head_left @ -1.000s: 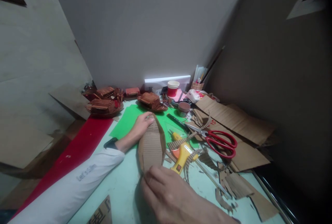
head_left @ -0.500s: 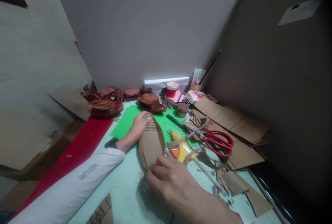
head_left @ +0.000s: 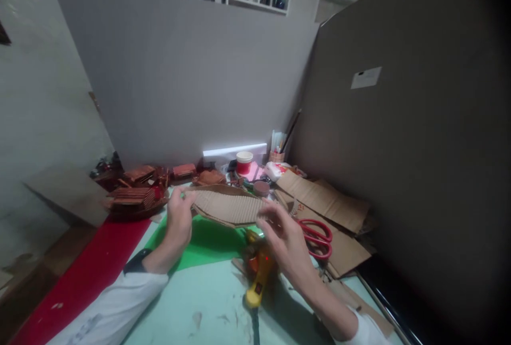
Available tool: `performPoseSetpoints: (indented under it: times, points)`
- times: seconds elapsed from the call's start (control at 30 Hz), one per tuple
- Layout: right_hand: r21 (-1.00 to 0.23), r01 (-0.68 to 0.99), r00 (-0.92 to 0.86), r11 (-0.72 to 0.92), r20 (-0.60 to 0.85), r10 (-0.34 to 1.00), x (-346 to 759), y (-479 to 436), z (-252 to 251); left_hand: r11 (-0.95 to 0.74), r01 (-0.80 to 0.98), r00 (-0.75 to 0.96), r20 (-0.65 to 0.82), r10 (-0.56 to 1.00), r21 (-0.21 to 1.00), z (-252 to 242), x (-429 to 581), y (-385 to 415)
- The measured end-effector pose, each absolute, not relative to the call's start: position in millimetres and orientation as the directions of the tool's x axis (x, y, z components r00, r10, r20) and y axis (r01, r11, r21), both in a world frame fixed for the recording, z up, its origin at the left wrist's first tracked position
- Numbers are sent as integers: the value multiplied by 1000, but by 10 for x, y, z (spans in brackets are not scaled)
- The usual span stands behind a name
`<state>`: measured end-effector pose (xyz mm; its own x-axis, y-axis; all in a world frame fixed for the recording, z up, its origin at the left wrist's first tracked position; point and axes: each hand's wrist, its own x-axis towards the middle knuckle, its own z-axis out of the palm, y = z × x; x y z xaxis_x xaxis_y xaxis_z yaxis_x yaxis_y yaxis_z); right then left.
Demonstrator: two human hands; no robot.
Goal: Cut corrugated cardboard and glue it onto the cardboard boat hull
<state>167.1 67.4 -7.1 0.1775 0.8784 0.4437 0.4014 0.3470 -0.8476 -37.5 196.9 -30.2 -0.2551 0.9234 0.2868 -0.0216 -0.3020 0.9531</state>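
Note:
A long cardboard boat hull (head_left: 225, 207), pointed in outline with ribbed corrugated board inside and a low raised rim, is held crosswise above the table. My left hand (head_left: 180, 216) pinches its left end between thumb and fingers. At the other end, my right hand (head_left: 284, 230) has its fingers curled round the tip, which they partly hide. Below the right hand lies a yellow hot glue gun (head_left: 261, 276), its cord running toward me. Red-handled scissors (head_left: 319, 238) rest just right of that hand. Green sheets (head_left: 207, 246) lie under the hull.
Brown model boats (head_left: 133, 198) stand at the back left beside a red strip (head_left: 96, 260). A red-and-white cup (head_left: 244, 164) and a pen holder (head_left: 277, 156) stand at the back. Cardboard pieces (head_left: 323, 201) cover the right side. Grey panels enclose the table.
The hull has been lifted off the table and turned from lengthwise to crosswise. My right hand has moved forward and right with its end. The view has tilted up, showing shelves.

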Motion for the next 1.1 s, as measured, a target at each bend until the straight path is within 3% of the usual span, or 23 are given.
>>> performPoseSetpoints:
  times: [0.23, 0.43, 0.57, 0.73, 0.9, 1.1]
  points:
    - [-876, 292, 317, 383, 467, 826, 1894, 773, -25, -212, -285, -50, 206, 977, 935, -61, -166, 1582]
    - [-850, 332, 373, 409, 516, 771, 2138, 854, 37, 10, -233, 265, 54, 963, 972, 36, -4, 1310]
    - [-836, 320, 277, 446, 533, 800, 2223, 843, 119, 167, -152, 490, -73, 868, 974, 104, 49, 1171]
    - [-840, 218, 25, 497, 514, 857, 2115, 749, 170, 357, -106, 671, -198, 714, 928, 199, 50, 1060]
    - [-841, 145, -140, 522, 505, 852, 1918, 669, 151, 535, -135, 713, -294, 637, 834, 158, 59, 1011]
    - [-876, 87, -74, 475, 470, 880, 1854, 635, 109, 555, -214, 655, -304, 692, 804, 159, 148, 917]
